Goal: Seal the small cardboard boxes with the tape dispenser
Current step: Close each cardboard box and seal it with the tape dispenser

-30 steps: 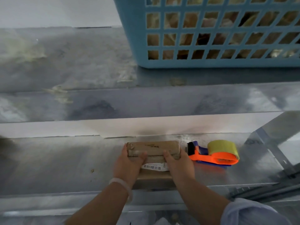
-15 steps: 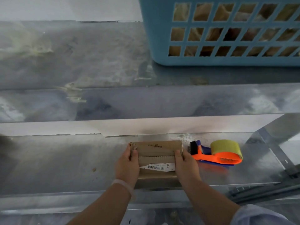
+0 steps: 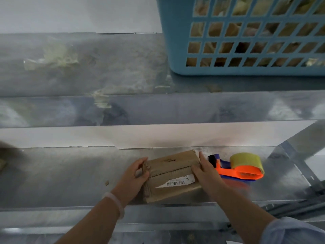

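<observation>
On the counter (image 3: pixel 70 173), the left hand (image 3: pixel 135 175) is gripping the left end of the small cardboard box (image 3: pixel 173 175), fingers curled over its edge. The box is lying flat between both hands, its long axis running left to right with the right end skewed slightly away. The right hand (image 3: pixel 204 171) is clasping the right end, thumb on top, fingers fairly straight along the side. The tape dispenser (image 3: pixel 241 169) is sitting just beside that hand, further right, also lengthwise left to right, its black blade end pointing at the box. The right hand is looking much the nearer to fetch it.
</observation>
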`<action>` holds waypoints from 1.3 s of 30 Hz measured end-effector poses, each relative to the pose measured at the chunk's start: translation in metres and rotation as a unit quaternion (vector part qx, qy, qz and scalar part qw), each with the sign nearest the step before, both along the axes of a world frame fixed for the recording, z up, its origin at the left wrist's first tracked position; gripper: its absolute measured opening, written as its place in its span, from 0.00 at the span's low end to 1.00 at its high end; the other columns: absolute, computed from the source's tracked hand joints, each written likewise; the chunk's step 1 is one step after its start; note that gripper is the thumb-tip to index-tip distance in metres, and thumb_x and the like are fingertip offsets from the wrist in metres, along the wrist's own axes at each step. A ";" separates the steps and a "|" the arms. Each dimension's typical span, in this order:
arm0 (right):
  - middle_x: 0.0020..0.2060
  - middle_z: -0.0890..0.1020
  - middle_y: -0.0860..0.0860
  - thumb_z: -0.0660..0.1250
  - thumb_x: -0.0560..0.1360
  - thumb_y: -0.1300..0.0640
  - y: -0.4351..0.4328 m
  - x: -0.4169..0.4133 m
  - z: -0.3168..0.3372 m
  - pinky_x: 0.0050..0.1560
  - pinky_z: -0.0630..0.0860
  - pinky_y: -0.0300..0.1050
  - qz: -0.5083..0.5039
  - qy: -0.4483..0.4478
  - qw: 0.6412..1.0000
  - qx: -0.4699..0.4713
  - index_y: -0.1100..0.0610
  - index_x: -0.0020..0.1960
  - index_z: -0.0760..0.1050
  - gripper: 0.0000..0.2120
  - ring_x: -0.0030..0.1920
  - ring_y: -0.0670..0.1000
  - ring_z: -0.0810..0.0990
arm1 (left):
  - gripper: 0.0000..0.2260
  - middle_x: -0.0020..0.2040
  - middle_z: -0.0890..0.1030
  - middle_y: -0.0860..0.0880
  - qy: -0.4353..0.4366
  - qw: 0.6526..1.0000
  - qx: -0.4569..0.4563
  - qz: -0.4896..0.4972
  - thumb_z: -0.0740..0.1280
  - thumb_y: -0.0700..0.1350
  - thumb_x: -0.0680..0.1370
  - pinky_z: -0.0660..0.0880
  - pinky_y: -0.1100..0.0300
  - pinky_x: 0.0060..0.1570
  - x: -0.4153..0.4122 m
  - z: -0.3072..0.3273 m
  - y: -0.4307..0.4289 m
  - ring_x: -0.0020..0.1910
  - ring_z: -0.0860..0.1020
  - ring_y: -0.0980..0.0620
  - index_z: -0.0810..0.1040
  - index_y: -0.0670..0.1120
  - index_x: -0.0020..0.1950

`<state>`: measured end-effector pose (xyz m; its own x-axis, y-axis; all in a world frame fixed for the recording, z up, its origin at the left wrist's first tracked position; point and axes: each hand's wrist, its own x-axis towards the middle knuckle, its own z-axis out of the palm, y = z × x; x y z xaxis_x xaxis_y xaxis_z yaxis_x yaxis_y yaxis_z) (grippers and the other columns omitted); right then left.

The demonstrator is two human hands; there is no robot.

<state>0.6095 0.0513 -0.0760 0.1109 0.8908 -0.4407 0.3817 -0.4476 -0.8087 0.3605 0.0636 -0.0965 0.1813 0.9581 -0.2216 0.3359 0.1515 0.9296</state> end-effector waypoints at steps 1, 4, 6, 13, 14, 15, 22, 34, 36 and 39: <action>0.71 0.67 0.49 0.61 0.80 0.50 -0.001 0.001 -0.002 0.68 0.70 0.47 0.011 -0.060 0.998 0.022 0.47 0.78 0.51 0.31 0.69 0.50 0.68 | 0.16 0.60 0.75 0.54 0.010 1.000 0.028 0.009 0.66 0.39 0.79 0.76 0.65 0.53 -0.003 0.000 -0.003 0.58 0.75 0.56 0.72 0.58 0.60; 0.76 0.56 0.42 0.65 0.78 0.48 -0.016 -0.005 0.001 0.74 0.57 0.49 0.018 -0.177 0.975 0.134 0.43 0.77 0.53 0.32 0.76 0.47 0.52 | 0.15 0.54 0.78 0.51 0.015 0.997 0.054 0.055 0.70 0.38 0.76 0.79 0.61 0.48 -0.001 -0.002 -0.021 0.54 0.78 0.54 0.73 0.57 0.54; 0.73 0.57 0.41 0.66 0.75 0.44 -0.029 -0.014 0.004 0.74 0.56 0.46 0.065 -0.259 0.942 0.202 0.39 0.74 0.58 0.31 0.74 0.45 0.54 | 0.14 0.53 0.78 0.49 0.026 0.996 0.047 0.076 0.73 0.44 0.73 0.80 0.61 0.42 0.006 -0.007 -0.036 0.50 0.79 0.53 0.73 0.57 0.54; 0.77 0.45 0.38 0.54 0.82 0.46 -0.024 -0.008 -0.010 0.77 0.45 0.40 0.257 -0.259 0.904 0.224 0.42 0.77 0.51 0.26 0.76 0.40 0.39 | 0.37 0.62 0.57 0.61 0.235 0.948 0.173 -0.126 0.64 0.77 0.62 0.72 0.68 0.59 0.018 -0.008 -0.054 0.58 0.69 0.60 0.62 0.70 0.69; 0.77 0.48 0.40 0.54 0.82 0.47 -0.023 0.000 -0.005 0.77 0.50 0.43 0.260 -0.260 0.900 0.235 0.43 0.77 0.53 0.25 0.77 0.42 0.44 | 0.36 0.61 0.57 0.62 0.239 0.947 0.173 -0.123 0.66 0.76 0.61 0.74 0.65 0.59 0.022 -0.006 -0.054 0.58 0.71 0.59 0.64 0.71 0.67; 0.77 0.54 0.42 0.55 0.80 0.49 -0.023 0.010 0.000 0.76 0.55 0.47 0.247 -0.274 0.892 0.262 0.44 0.77 0.56 0.25 0.77 0.44 0.51 | 0.35 0.59 0.57 0.62 0.238 0.952 0.163 -0.101 0.68 0.75 0.60 0.75 0.64 0.58 0.028 -0.005 -0.054 0.56 0.73 0.58 0.65 0.71 0.66; 0.76 0.60 0.48 0.68 0.71 0.57 -0.017 0.126 0.018 0.73 0.57 0.51 0.004 -0.336 0.932 0.137 0.46 0.76 0.59 0.36 0.75 0.52 0.58 | 0.41 0.60 0.56 0.56 0.264 0.958 0.107 -0.035 0.63 0.74 0.56 0.74 0.62 0.59 0.063 0.015 -0.051 0.55 0.72 0.55 0.69 0.59 0.65; 0.62 0.71 0.44 0.70 0.71 0.37 -0.064 0.114 0.011 0.60 0.69 0.42 -0.007 -0.278 0.954 0.112 0.42 0.72 0.64 0.33 0.62 0.49 0.72 | 0.11 0.50 0.83 0.48 -0.037 0.970 -0.209 -0.121 0.65 0.59 0.76 0.78 0.54 0.55 0.184 0.060 -0.031 0.50 0.82 0.50 0.79 0.54 0.49; 0.63 0.71 0.45 0.70 0.71 0.38 -0.070 0.102 0.006 0.61 0.68 0.43 -0.027 -0.265 0.955 0.127 0.42 0.73 0.63 0.34 0.64 0.49 0.70 | 0.16 0.47 0.84 0.44 -0.123 0.936 -0.327 -0.052 0.67 0.56 0.77 0.79 0.48 0.55 0.208 0.049 -0.029 0.47 0.83 0.46 0.80 0.44 0.54; 0.63 0.70 0.46 0.69 0.73 0.41 -0.080 0.094 0.002 0.63 0.67 0.43 -0.025 -0.262 0.955 0.136 0.44 0.76 0.59 0.36 0.65 0.49 0.68 | 0.09 0.39 0.81 0.45 -0.161 0.922 -0.351 0.018 0.67 0.48 0.79 0.82 0.51 0.43 0.227 0.035 -0.027 0.36 0.80 0.49 0.79 0.42 0.52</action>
